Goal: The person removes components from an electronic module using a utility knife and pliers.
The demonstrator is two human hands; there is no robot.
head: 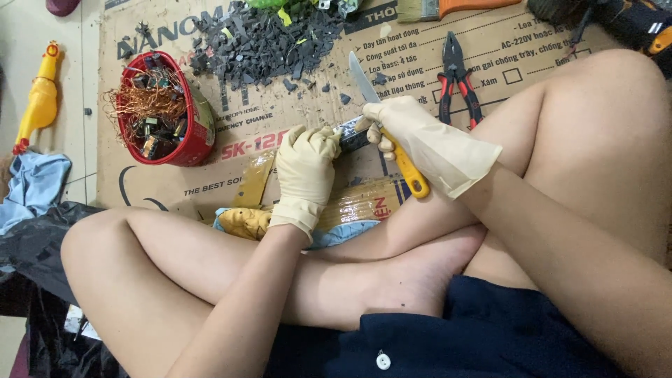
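Both hands wear cream rubber gloves. My left hand (306, 168) grips one end of a small dark block (352, 136) held above the cardboard sheet (294, 119). My right hand (413, 133) holds a knife (365, 80) with a yellow handle, its blade pointing up and away past the block. The two hands meet at the block, over my crossed bare legs.
A red bowl (196, 140) of copper wire and small parts sits at the left. A pile of dark fragments (259, 38) lies at the top. Red-handled pliers (458, 80), a brush (434, 8) and a yellow rubber toy (38, 98) lie around.
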